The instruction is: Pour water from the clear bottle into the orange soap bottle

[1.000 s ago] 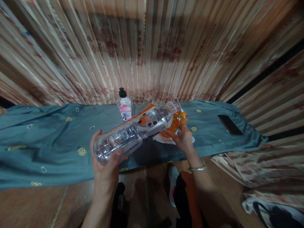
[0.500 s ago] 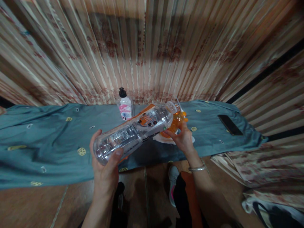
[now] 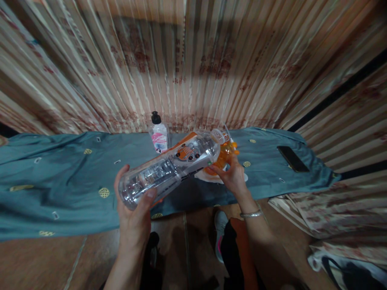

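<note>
A large clear plastic bottle [image 3: 169, 171] with an orange and grey label lies tilted in the air, its uncapped mouth up and to the right. My left hand [image 3: 136, 209] is closed around its base end, thumb on the near side. My right hand [image 3: 232, 175] is closed on a small see-through orange bottle [image 3: 225, 155] by the clear bottle's mouth. The clear bottle's neck overlaps the orange one, so I cannot tell if the two touch. Beneath lies a white and orange item [image 3: 208, 176], mostly covered.
A pump bottle [image 3: 159, 137] with a black top and pink label stands at the back of the teal cloth [image 3: 75, 173]. To the right lies a black phone [image 3: 292, 158]. Pleated curtains [image 3: 187, 60] hang behind and at the right side. A dark bag [image 3: 353, 272] is on the floor at lower right.
</note>
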A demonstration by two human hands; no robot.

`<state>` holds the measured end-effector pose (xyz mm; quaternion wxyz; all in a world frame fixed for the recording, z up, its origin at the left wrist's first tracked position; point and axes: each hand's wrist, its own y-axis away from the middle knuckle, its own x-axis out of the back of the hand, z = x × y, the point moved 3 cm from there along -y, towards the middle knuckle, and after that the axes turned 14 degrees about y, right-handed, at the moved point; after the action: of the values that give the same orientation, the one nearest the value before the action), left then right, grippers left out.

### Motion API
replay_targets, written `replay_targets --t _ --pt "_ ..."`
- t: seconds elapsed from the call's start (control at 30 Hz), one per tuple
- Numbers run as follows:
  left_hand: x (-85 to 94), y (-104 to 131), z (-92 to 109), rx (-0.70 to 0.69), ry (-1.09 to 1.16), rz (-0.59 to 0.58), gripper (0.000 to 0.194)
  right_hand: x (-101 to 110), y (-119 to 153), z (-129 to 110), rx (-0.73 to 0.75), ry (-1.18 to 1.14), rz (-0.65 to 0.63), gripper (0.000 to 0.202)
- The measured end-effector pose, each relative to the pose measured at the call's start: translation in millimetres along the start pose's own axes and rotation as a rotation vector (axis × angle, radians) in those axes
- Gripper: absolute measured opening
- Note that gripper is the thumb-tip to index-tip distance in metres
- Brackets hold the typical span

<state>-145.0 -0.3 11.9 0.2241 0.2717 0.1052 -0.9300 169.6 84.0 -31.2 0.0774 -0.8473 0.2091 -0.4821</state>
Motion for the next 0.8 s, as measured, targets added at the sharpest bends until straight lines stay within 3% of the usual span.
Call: replay_targets --t 0.8 --pt "-1.2 0.1 1.7 0.029 0.053 0.019 0.089 0.0 -0.6 0.8 -0.001 0.009 0.001 0.078"
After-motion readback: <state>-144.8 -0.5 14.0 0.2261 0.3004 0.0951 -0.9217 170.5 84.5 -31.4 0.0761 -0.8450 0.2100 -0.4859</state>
